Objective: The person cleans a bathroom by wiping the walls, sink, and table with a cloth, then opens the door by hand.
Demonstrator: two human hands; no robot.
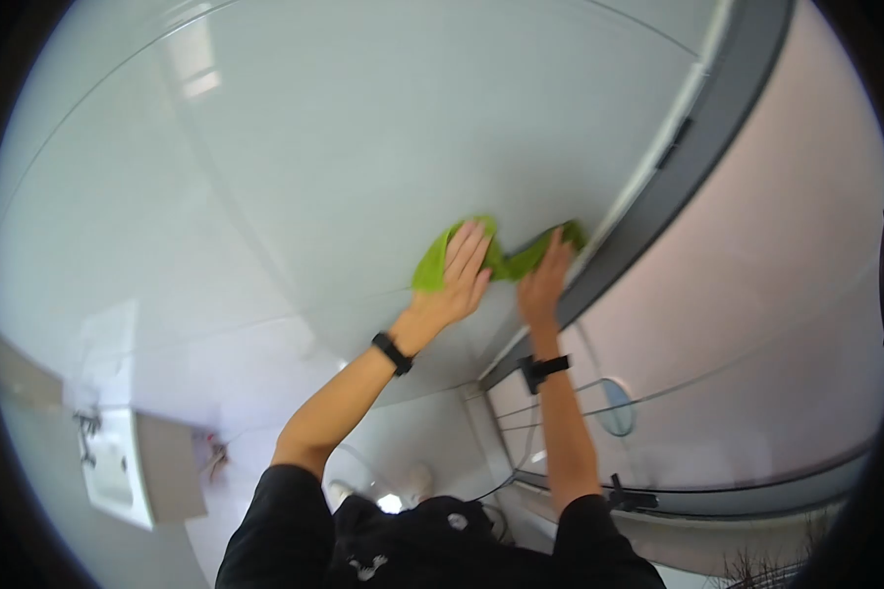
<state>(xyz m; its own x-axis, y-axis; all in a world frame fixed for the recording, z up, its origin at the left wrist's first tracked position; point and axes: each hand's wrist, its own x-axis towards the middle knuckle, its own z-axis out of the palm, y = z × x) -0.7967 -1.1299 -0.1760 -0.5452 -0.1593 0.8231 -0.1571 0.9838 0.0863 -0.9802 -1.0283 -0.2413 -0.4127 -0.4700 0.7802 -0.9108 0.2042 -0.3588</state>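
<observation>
A bright green cloth [430, 267] lies spread against the glossy pale wall [344, 147]. My left hand [462, 273] presses flat on its left part, fingers stretched out and pointing up. Further right, my right hand [545, 278] is on the cloth's darker green right part, close to the grey frame [648, 187]. Its fingers point up and are slightly blurred, so whether they pinch the cloth or only lie on it is hard to tell. Each wrist has a black band.
A white washbasin [116, 466] with a tap stands at the lower left. Right of the grey frame is a glossy pinkish surface [756, 265] with a small oval bluish patch. A dark handle-like fitting [634, 499] sits at the lower right. My feet show at the bottom.
</observation>
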